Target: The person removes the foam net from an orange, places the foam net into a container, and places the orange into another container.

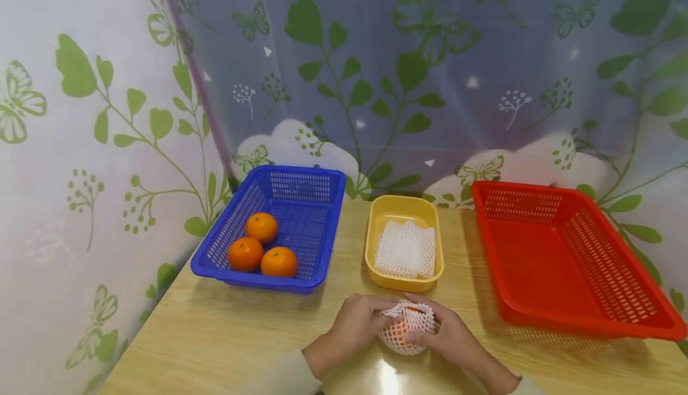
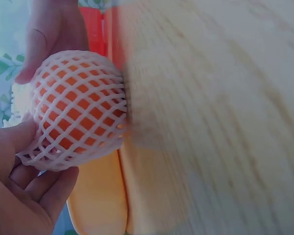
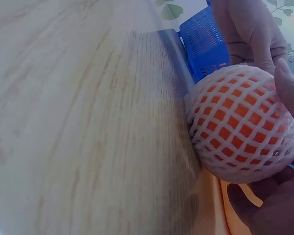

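Observation:
Just in front of the yellow basket, both hands hold an orange [image 3: 236, 142] in a white foam net sleeve [image 1: 400, 338]. A strip of bare peel shows at the top in the head view; the mesh covers the rest of what shows. My left hand [image 1: 352, 323] pinches the sleeve's edge between thumb and fingers on the left side. On the other side, my right hand [image 1: 451, 336] grips the netted orange, thumb on the near face and fingers behind. Some fingertips are hidden behind the fruit.
A blue basket [image 1: 334, 227] with three bare oranges [image 1: 279, 262] stands at the left. The yellow basket [image 1: 404, 285] at centre holds more white foam nets [image 1: 405, 248]. A large red basket [image 1: 532, 257] stands at the right on the wooden table [image 1: 204, 341]. Patterned curtains hang behind.

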### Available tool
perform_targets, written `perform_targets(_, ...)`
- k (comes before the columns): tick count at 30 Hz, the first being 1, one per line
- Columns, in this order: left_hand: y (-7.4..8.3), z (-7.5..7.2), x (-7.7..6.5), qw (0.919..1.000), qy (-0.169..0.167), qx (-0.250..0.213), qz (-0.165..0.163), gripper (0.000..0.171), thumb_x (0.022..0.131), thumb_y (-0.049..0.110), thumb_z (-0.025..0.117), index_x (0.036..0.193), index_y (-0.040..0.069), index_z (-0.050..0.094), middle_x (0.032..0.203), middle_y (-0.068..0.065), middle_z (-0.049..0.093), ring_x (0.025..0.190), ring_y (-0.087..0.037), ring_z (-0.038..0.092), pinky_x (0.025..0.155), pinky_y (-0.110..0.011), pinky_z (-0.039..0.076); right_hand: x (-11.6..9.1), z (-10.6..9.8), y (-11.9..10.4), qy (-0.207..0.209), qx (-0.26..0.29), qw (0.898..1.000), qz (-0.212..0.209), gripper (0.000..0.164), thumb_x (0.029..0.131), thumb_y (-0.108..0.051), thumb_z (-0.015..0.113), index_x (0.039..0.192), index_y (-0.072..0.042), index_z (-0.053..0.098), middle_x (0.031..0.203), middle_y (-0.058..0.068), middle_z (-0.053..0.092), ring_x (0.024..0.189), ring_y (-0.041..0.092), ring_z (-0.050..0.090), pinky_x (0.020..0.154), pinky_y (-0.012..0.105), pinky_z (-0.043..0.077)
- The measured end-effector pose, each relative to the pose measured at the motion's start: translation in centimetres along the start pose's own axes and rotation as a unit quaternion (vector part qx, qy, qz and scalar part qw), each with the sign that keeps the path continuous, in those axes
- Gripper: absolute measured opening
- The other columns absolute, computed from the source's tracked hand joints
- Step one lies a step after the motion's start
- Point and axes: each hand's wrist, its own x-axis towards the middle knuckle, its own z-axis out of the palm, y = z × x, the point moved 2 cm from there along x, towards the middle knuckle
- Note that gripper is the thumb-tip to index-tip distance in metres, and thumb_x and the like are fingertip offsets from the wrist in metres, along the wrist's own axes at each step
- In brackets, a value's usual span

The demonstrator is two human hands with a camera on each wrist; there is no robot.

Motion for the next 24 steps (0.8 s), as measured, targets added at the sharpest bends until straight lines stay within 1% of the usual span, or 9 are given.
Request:
perform_targets(2, 0.0, 0.0, 0.0, 0.9999, 0.006, -0.004, -0.009, 0.021, 0.084, 0.020, 0.076, 0.105, 0.017, 0.077, 0.102, 0.003, 0.073, 0.094, -0.006, 0.068, 0.083, -0.018, 0.052, 0.0, 0.0, 0.1, -0.002, -0.006, 1.000, 0.003, 0.064, 0.081, -0.022, 0.080, 0.137, -0.007, 0.054, 0.131, 0.017, 0.059, 0.112, 0.017, 0.057, 0.083, 0.024, 0.051)
perform_targets(4, -0.1, 0.0, 0.0, 0.9995, -0.006, -0.024, -0.022, 0.022, 0.085, 0.025, 0.075, 0.106, 0.017, 0.077, 0.101, 0.004, 0.073, 0.094, -0.005, 0.067, 0.082, -0.018, 0.052, 0.0, 0.0, 0.1, -0.002, -0.003, 1.000, 0.009, 0.063, 0.081, -0.023, 0.079, 0.137, -0.007, 0.054, 0.129, 0.016, 0.060, 0.109, 0.017, 0.059, 0.081, 0.025, 0.052)
perform_targets(8, -0.5, 0.2, 0.1, 0.9965, -0.034, -0.061, -0.046, 0.036, 0.086, 0.037, 0.072, 0.115, 0.015, 0.072, 0.107, 0.004, 0.072, 0.099, -0.005, 0.065, 0.086, -0.023, 0.052, 0.0, 0.0, 0.3, -0.003, 0.008, 1.000, 0.018, 0.058, 0.083, -0.023, 0.078, 0.135, -0.007, 0.056, 0.126, 0.016, 0.062, 0.103, 0.012, 0.061, 0.077, 0.025, 0.054)
perform_targets(11, -0.8, 0.3, 0.0, 0.9947, -0.051, -0.072, -0.052, 0.044, 0.086, 0.039, 0.073, 0.121, 0.013, 0.068, 0.112, 0.003, 0.070, 0.102, -0.006, 0.063, 0.088, -0.026, 0.051, 0.0, -0.1, 0.4, 0.004, 0.009, 1.000, 0.018, 0.052, 0.085, -0.023, 0.076, 0.133, -0.010, 0.059, 0.126, 0.014, 0.063, 0.106, 0.011, 0.060, 0.080, 0.025, 0.053)
perform_targets(14, -1.1, 0.4, -0.1, 0.9929, -0.070, -0.078, -0.057, 0.048, 0.084, 0.039, 0.075, 0.123, 0.013, 0.066, 0.112, 0.003, 0.070, 0.101, -0.006, 0.062, 0.088, -0.026, 0.051, 0.0, -0.2, 0.4, 0.019, 0.006, 1.000, 0.017, 0.046, 0.086, -0.023, 0.075, 0.130, -0.013, 0.063, 0.127, 0.009, 0.063, 0.111, 0.011, 0.058, 0.086, 0.024, 0.050)
perform_targets(18, -1.3, 0.5, 0.0, 0.9909, -0.091, -0.081, -0.058, 0.051, 0.082, 0.040, 0.076, 0.125, 0.015, 0.064, 0.112, 0.004, 0.069, 0.102, -0.006, 0.062, 0.091, -0.027, 0.050, 0.0, -0.4, 0.4, 0.040, 0.016, 0.999, 0.000, 0.035, 0.087, -0.019, 0.073, 0.122, -0.012, 0.068, 0.126, 0.003, 0.064, 0.112, 0.008, 0.059, 0.088, 0.023, 0.049)
perform_targets(22, -1.2, 0.6, 0.1, 0.9893, -0.105, -0.087, -0.051, 0.054, 0.082, 0.040, 0.076, 0.128, 0.015, 0.062, 0.115, 0.004, 0.068, 0.108, -0.009, 0.061, 0.096, -0.030, 0.048, 0.1, -0.5, 0.3, 0.053, 0.045, 0.997, -0.026, 0.025, 0.089, -0.012, 0.071, 0.113, -0.006, 0.073, 0.123, 0.007, 0.066, 0.109, 0.005, 0.061, 0.087, 0.022, 0.050)
perform_targets(24, -1.2, 0.5, 0.1, 0.9886, -0.109, -0.092, -0.049, 0.054, 0.083, 0.040, 0.075, 0.129, 0.015, 0.062, 0.116, 0.004, 0.068, 0.109, -0.010, 0.061, 0.097, -0.030, 0.048, 0.2, -0.6, 0.2, 0.059, 0.055, 0.996, -0.040, 0.022, 0.089, -0.010, 0.070, 0.110, -0.005, 0.073, 0.122, 0.009, 0.067, 0.110, 0.006, 0.061, 0.089, 0.021, 0.049)
